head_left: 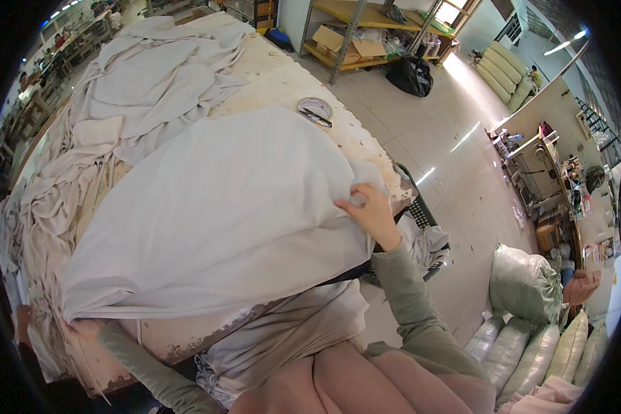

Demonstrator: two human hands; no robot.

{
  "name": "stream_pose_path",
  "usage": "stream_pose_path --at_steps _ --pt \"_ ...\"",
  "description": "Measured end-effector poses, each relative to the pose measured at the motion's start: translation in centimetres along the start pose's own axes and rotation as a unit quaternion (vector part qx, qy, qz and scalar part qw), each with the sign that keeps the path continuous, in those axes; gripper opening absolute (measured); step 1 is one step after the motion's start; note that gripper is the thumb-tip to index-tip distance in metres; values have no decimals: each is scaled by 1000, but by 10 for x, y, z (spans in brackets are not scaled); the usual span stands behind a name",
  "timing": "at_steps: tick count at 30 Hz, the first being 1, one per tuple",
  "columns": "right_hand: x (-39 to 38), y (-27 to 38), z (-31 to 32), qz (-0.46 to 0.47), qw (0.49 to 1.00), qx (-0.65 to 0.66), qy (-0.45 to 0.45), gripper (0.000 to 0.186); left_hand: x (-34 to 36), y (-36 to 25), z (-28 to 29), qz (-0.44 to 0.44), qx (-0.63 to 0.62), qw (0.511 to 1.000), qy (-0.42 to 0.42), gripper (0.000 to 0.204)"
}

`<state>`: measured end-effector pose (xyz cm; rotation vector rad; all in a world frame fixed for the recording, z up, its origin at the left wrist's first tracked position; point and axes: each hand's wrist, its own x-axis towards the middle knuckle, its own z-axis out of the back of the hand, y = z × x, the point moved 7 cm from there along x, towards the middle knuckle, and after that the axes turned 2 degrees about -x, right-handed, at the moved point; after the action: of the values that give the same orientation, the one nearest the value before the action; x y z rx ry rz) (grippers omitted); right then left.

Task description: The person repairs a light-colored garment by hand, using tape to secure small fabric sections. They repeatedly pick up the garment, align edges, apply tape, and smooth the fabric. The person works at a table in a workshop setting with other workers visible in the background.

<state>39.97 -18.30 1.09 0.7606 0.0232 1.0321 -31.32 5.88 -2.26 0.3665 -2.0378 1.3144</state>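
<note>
Pale grey cloth (234,200) lies spread before you across the table (269,76), reaching its near edge. Your right hand (375,217) is by the table's near right corner, thumb and forefinger curved toward each other over the cloth; your left hand (87,328) meets the cloth's near left corner, fingers mostly hidden. Whether either hand pinches it, I cannot tell.

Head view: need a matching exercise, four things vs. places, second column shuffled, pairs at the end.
1. Right hand
2. Black plastic bag
3. Left hand
4. Tape roll

A. At the near-left corner of the spread pale fabric
B. On the tabletop, beyond the spread pale fabric
C. At the right side of the spread pale fabric
D. On the floor, by the metal-framed shelving

Pairs: 1-C, 2-D, 3-A, 4-B
</note>
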Motion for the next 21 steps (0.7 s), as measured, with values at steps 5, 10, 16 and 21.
stream_pose_path --at_steps 5,10,16,21 --pt "-10 -29 16 -299 845 443 -14 38 13 -16 3 32 -84 996 0 26" --pt "-30 -26 104 -264 765 544 -220 33 15 -42 13 -162 -180 959 -148 21" --pt "-57 7 202 -60 816 355 -453 15 28 -39 14 -177 -175 968 -34 24" --pt "-1 -35 153 -154 913 -17 -378 19 34 -7 4 -169 161 970 65 27"
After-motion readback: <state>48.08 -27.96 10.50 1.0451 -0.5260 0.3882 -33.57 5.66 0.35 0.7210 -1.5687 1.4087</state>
